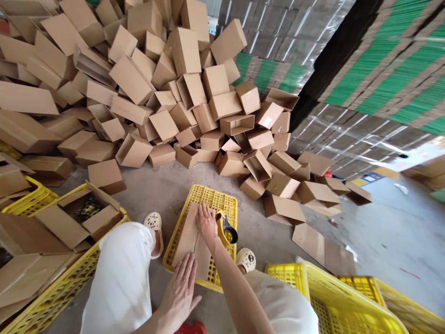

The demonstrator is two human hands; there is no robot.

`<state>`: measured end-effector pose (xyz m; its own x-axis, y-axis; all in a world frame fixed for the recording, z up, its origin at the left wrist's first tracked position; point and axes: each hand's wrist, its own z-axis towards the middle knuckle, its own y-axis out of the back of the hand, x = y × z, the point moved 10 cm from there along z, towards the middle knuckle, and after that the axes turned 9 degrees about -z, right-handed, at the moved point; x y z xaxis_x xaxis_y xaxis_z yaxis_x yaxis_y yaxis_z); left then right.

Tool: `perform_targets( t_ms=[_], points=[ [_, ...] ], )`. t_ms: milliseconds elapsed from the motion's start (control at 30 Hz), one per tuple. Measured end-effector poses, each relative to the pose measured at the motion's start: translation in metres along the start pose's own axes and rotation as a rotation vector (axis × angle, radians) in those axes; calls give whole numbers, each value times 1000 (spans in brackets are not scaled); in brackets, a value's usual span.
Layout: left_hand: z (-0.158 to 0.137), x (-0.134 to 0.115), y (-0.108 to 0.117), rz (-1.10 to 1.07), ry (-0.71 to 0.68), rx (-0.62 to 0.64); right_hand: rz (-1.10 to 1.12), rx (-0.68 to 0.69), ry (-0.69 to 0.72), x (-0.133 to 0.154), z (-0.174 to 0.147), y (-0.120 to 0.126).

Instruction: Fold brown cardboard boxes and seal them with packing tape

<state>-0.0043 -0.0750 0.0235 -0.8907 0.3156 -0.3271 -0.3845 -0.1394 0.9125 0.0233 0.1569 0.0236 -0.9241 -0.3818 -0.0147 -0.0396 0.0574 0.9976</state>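
Observation:
A flat-lying cardboard box (184, 232) rests on an upturned yellow plastic crate (227, 202) between my feet. A seam runs along the middle of its top. My left hand (182, 283) lies with fingers stretched over the near end of the box. Farther up, my right hand (207, 225) presses flat on the far part of the box, fingers extended. Just right of that hand, a yellow and black tape dispenser (225, 228) sits on the crate. Neither hand grips anything.
A large heap of cardboard boxes (156, 93) fills the far floor. Yellow crates flank me: one with open cartons (69, 273) at left, another yellow crate (347, 301) at right. Strapped stacks of flat cardboard (375, 83) stand at the upper right. Part of a red seat (191, 327) shows below me.

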Motion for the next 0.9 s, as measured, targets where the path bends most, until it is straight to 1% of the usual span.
perform_targets(
  t_ms=[133, 300, 400, 467, 633, 733, 900],
  points=[
    [16, 8, -6, 0, -8, 4, 16, 3, 54, 6, -37, 1],
    [52, 25, -15, -9, 23, 12, 86, -39, 88, 7, -87, 7],
    [75, 32, -16, -22, 12, 33, 111, -75, 76, 5, -118, 3],
    [90, 37, -18, -38, 16, 76, 111, -106, 60, 5, -141, -2],
    [134, 56, -26, -138, 111, 247, 92, -243, 6, 16, -196, -15],
    [169, 70, -26, -155, 130, 269, 101, -279, -33, 23, -211, -17],
    [224, 105, -30, -183, 141, 263, 119, -265, -45, 26, -210, -14]
  ],
)
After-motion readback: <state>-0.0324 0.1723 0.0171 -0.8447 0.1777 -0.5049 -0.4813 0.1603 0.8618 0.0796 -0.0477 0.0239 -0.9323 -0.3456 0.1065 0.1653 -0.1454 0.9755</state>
